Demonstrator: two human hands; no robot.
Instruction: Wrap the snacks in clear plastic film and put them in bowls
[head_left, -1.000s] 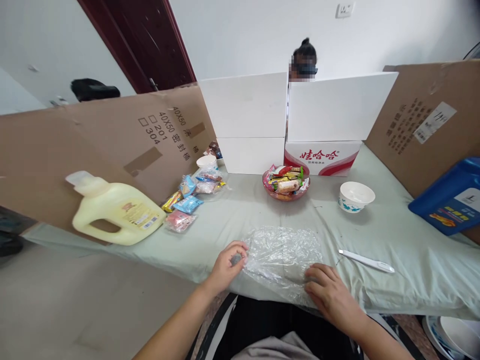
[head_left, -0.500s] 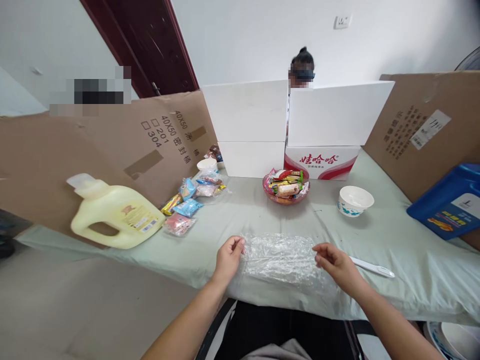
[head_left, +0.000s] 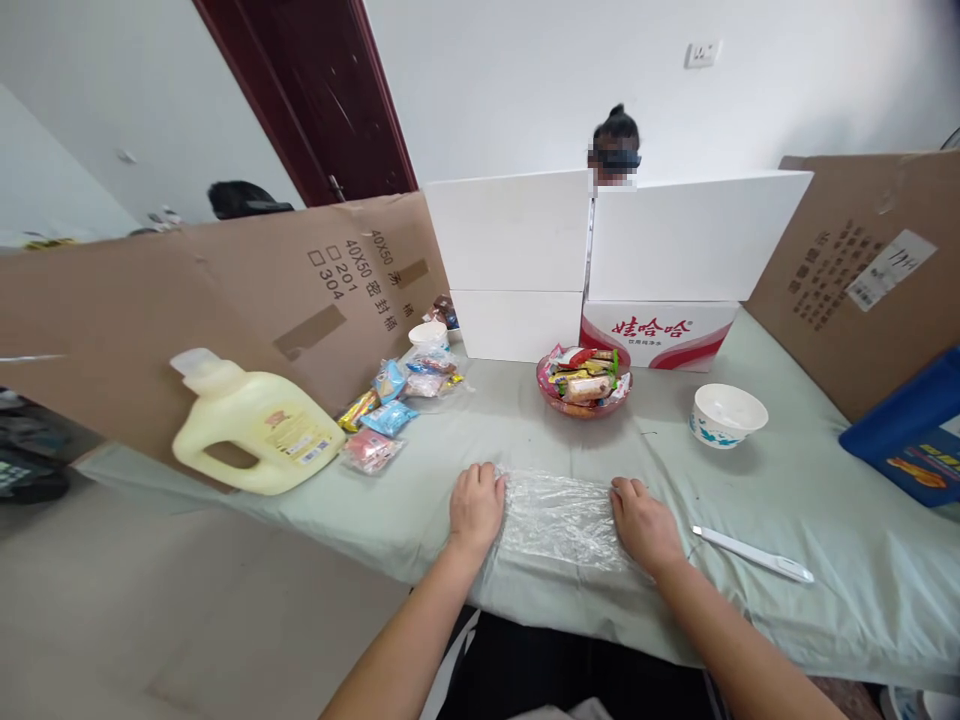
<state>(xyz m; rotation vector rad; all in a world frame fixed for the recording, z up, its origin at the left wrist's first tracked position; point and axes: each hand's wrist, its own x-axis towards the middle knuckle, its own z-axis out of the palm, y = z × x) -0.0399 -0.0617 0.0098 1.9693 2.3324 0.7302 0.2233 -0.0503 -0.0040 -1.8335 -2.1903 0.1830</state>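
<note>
A crinkled sheet of clear plastic film (head_left: 559,515) lies folded on the pale green cloth (head_left: 787,500) near the table's front edge. My left hand (head_left: 477,505) rests palm down on the film's left end. At the film's right end my right hand (head_left: 645,523) presses down in the same way. Both hands lie flat with fingers together, gripping nothing.
A pink bowl of wrapped snacks (head_left: 583,381) and a white bowl (head_left: 726,414) sit beyond the film. A white utility knife (head_left: 752,553) lies right of my right hand. A yellow jug (head_left: 251,425) and loose snack packets (head_left: 386,415) lie left. Cardboard and white boxes (head_left: 615,235) wall the table; a person sits behind.
My hands lifted and folded the film away from me into a narrower strip, then came down flat on its two ends.
</note>
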